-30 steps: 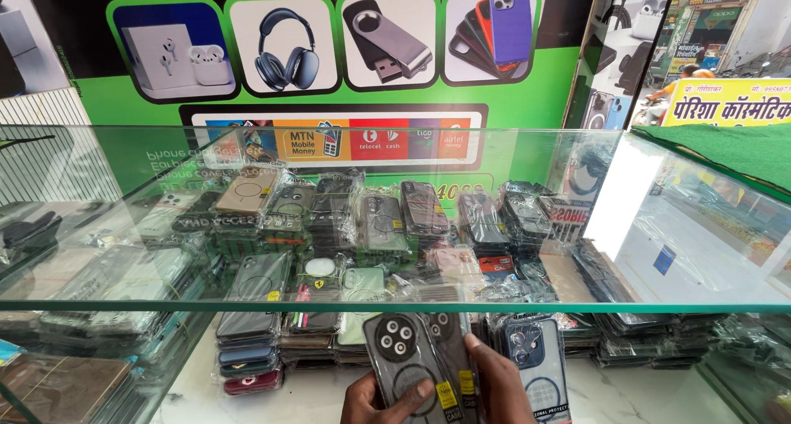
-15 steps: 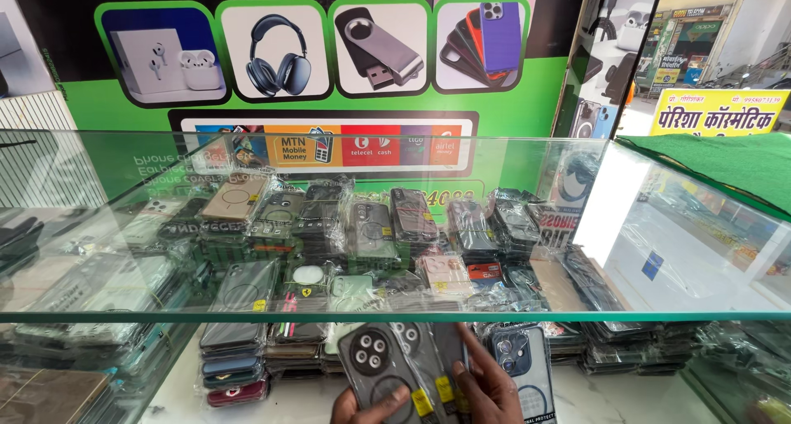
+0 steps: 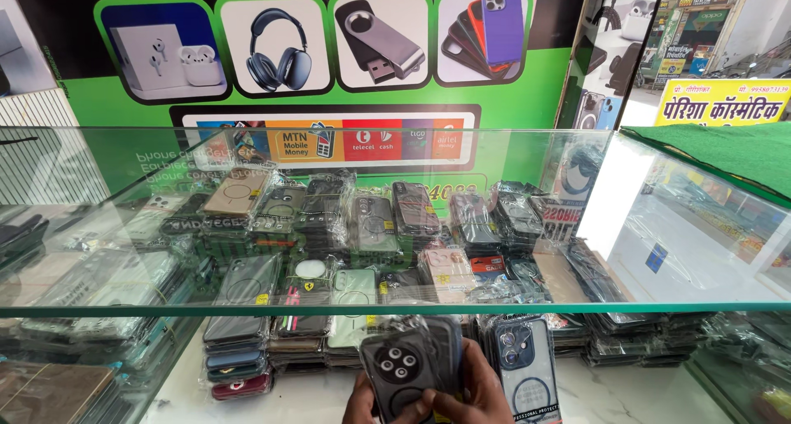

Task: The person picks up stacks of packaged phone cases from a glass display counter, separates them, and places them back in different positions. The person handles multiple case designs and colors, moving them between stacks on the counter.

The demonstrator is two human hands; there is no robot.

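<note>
At the bottom centre, under the glass shelf (image 3: 577,307), both my hands hold a small stack of dark phone cases (image 3: 404,366) wrapped in clear plastic. My left hand (image 3: 361,405) grips the stack's lower left edge. On the right side my right hand (image 3: 476,391) wraps around it, thumb across the front. The front case is grey-black with a round camera ring. Just to the right stands another wrapped dark case (image 3: 526,368), apart from my fingers. Both hands are cut off by the frame's bottom edge.
Several stacks of wrapped phone cases (image 3: 329,218) fill the white counter (image 3: 626,391) behind and beside my hands. A green poster (image 3: 329,53) with pictures of accessories covers the back wall. A second glass case (image 3: 700,226) stands at the right.
The view has shifted a little, with the shelf and stacks sitting higher. My hands keep their hold on the stack of cases, now slightly further right.
</note>
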